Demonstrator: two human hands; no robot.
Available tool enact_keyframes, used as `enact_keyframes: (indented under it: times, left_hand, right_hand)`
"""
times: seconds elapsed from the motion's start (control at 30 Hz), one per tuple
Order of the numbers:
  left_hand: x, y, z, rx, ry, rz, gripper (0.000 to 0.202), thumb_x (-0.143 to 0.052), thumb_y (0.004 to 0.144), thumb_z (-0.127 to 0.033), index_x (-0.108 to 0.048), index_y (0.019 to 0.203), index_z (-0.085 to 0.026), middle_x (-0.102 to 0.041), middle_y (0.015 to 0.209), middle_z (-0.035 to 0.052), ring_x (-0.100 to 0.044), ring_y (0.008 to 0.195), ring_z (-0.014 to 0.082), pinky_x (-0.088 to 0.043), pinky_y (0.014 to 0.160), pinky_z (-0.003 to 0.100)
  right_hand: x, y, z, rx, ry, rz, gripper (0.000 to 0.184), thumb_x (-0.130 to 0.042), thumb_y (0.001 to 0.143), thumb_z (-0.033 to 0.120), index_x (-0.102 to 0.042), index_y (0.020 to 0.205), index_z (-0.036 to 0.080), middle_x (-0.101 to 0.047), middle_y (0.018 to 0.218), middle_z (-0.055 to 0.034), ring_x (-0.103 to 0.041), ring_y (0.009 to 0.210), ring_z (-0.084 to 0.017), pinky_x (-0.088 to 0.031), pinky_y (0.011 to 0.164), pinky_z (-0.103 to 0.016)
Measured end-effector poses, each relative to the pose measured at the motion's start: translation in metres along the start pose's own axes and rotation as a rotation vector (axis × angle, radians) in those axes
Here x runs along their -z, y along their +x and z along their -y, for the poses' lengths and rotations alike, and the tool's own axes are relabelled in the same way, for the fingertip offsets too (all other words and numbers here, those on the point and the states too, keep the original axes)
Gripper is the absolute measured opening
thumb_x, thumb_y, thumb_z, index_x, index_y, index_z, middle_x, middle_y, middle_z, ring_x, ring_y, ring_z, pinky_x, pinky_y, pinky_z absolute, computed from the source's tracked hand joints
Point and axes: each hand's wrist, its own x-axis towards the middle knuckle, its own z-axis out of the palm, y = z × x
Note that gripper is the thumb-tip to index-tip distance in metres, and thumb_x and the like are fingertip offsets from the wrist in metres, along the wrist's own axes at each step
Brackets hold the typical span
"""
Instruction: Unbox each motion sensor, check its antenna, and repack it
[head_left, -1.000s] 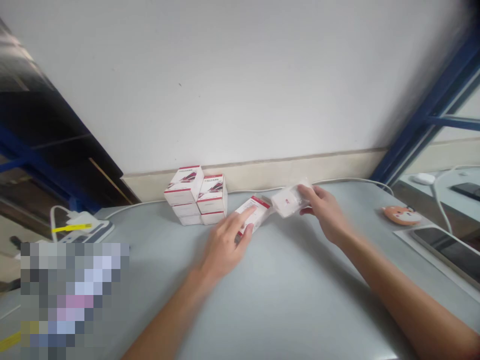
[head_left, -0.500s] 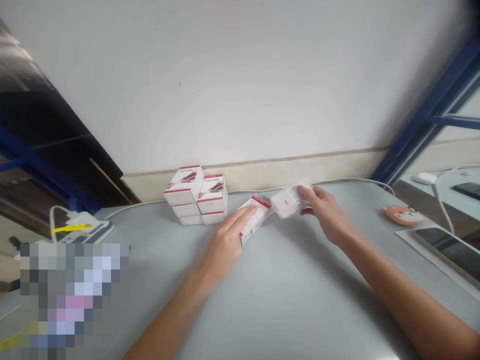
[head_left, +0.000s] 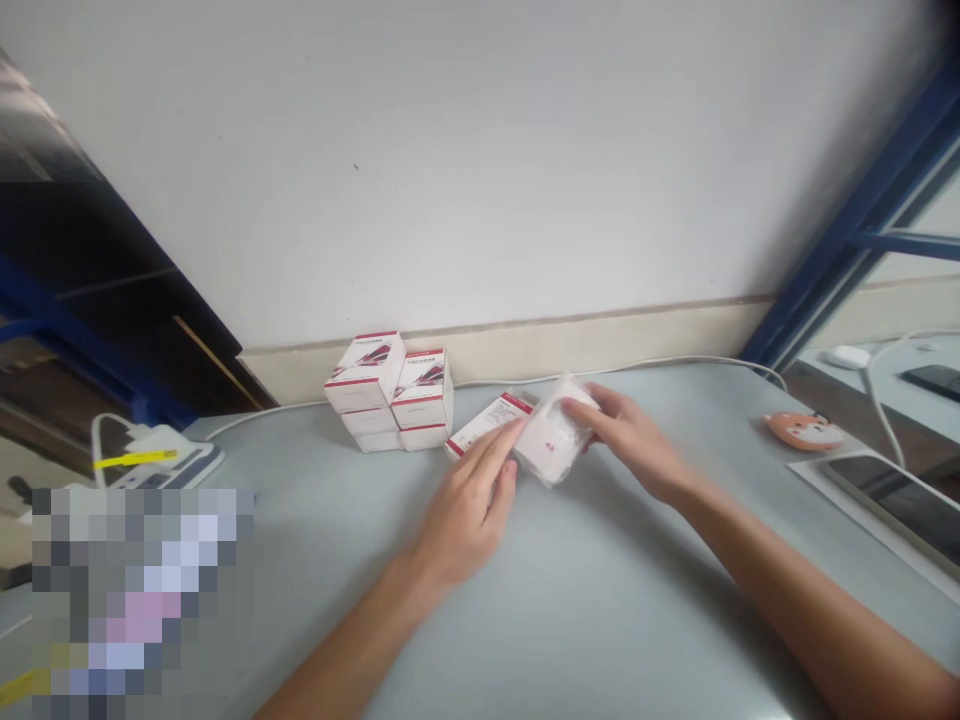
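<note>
My right hand [head_left: 632, 438] grips a white item in a clear plastic wrapper [head_left: 551, 440], thumb on top and fingers along its far side. A small red mark shows on its face. My left hand [head_left: 469, 510] has its fingers stretched out, the tips near the item's left edge; whether they touch it I cannot tell. Just behind those fingers a white box with red edges [head_left: 491, 420] lies on the table, partly covered by the hand and the wrapped item. To its left, similar white and red boxes [head_left: 420, 385] stand stacked in two columns.
A white cable [head_left: 675, 360] runs along the wall at the back of the grey table [head_left: 585, 620]. At the left are a power strip [head_left: 176, 465] and a blurred-out patch. An orange animal-faced pouch [head_left: 804, 430] and a dark phone-like device [head_left: 892, 490] lie at the right.
My right hand has brought the wrapped item left and nearer to me. My left hand has come off the box, which now lies further left and turned.
</note>
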Motion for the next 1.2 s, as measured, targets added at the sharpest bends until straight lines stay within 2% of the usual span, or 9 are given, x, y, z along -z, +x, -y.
enact_keyframes:
  times: [0.13,0.23,0.4,0.5,0.63,0.73,0.9,1.03,1.2]
  left_hand:
    - [-0.010,-0.005,-0.015,0.195,-0.356,-0.048,0.057,-0.055,0.107,-0.040,-0.038,0.162,-0.034,-0.046,0.167,0.0062,-0.046,0.152,0.0271,-0.041,0.124,0.040]
    - [-0.015,-0.003,-0.023,0.338,-0.679,-0.023,0.069,-0.063,0.103,-0.047,-0.032,0.163,-0.032,-0.048,0.165,0.0103,-0.051,0.148,0.0296,-0.050,0.114,0.038]
    - [-0.015,0.005,-0.026,0.532,-0.908,0.094,0.066,-0.076,0.093,-0.052,-0.055,0.147,-0.022,-0.070,0.134,0.0143,-0.071,0.111,0.0272,-0.058,0.088,0.034]
    - [-0.016,0.006,-0.020,0.624,-0.965,0.160,0.064,-0.082,0.087,-0.053,-0.063,0.139,-0.022,-0.073,0.120,0.0123,-0.071,0.095,0.0222,-0.056,0.077,0.030]
    - [-0.018,0.002,-0.012,0.653,-1.006,0.154,0.061,-0.084,0.086,-0.050,-0.065,0.139,-0.028,-0.070,0.130,0.0103,-0.070,0.102,0.0229,-0.054,0.081,0.031]
    - [-0.020,0.000,-0.012,0.660,-0.983,0.149,0.060,-0.080,0.088,-0.055,-0.065,0.139,-0.026,-0.072,0.124,0.0105,-0.070,0.100,0.0231,-0.054,0.083,0.032]
    - [-0.022,0.001,-0.014,0.717,-1.024,0.146,0.066,-0.078,0.087,-0.061,-0.062,0.140,-0.024,-0.073,0.112,0.0109,-0.071,0.089,0.0229,-0.057,0.080,0.037]
    - [-0.017,0.004,-0.013,0.657,-1.108,0.216,0.063,-0.077,0.088,-0.061,-0.064,0.135,-0.021,-0.074,0.104,0.0108,-0.072,0.084,0.0222,-0.058,0.081,0.038]
    - [-0.011,0.006,-0.013,0.607,-1.109,0.308,0.063,-0.073,0.093,-0.059,-0.057,0.145,-0.025,-0.075,0.112,0.0110,-0.075,0.081,0.0207,-0.056,0.086,0.039]
  right_hand:
    - [-0.016,-0.011,0.007,0.053,0.098,0.141,0.040,-0.071,0.095,0.052,-0.067,0.126,0.026,-0.075,0.116,-0.0049,-0.069,0.098,-0.023,-0.056,0.082,-0.033]
    - [-0.025,-0.015,0.008,0.109,0.113,0.150,0.045,-0.067,0.097,0.058,-0.066,0.128,0.026,-0.074,0.117,-0.0053,-0.068,0.093,-0.021,-0.055,0.082,-0.032]
    - [-0.026,-0.015,0.007,0.163,0.027,0.060,0.048,-0.058,0.100,0.062,-0.067,0.124,0.022,-0.073,0.109,-0.0068,-0.066,0.088,-0.021,-0.054,0.076,-0.031]
    - [-0.022,-0.014,0.007,0.190,-0.051,0.045,0.041,-0.058,0.101,0.060,-0.072,0.114,0.024,-0.072,0.111,-0.0062,-0.066,0.095,-0.022,-0.052,0.082,-0.032]
    - [-0.018,-0.013,0.007,0.185,-0.155,-0.011,0.036,-0.063,0.098,0.058,-0.073,0.091,0.024,-0.069,0.098,-0.0034,-0.062,0.084,-0.019,-0.047,0.075,-0.030]
    - [-0.019,-0.015,0.010,0.150,-0.161,0.016,0.041,-0.064,0.095,0.061,-0.067,0.082,0.023,-0.067,0.083,-0.0018,-0.057,0.073,-0.018,-0.044,0.067,-0.030]
    - [-0.022,-0.015,0.010,0.106,-0.139,-0.007,0.043,-0.065,0.094,0.063,-0.067,0.083,0.021,-0.063,0.076,-0.0004,-0.054,0.070,-0.017,-0.042,0.064,-0.028]
    - [-0.025,-0.014,0.007,0.063,-0.058,-0.066,0.043,-0.067,0.093,0.063,-0.068,0.083,0.020,-0.066,0.076,-0.0011,-0.057,0.069,-0.016,-0.044,0.064,-0.027]
    - [-0.027,-0.013,0.002,0.074,0.030,-0.140,0.041,-0.067,0.094,0.061,-0.067,0.086,0.021,-0.068,0.077,-0.0014,-0.059,0.068,-0.017,-0.045,0.062,-0.027]
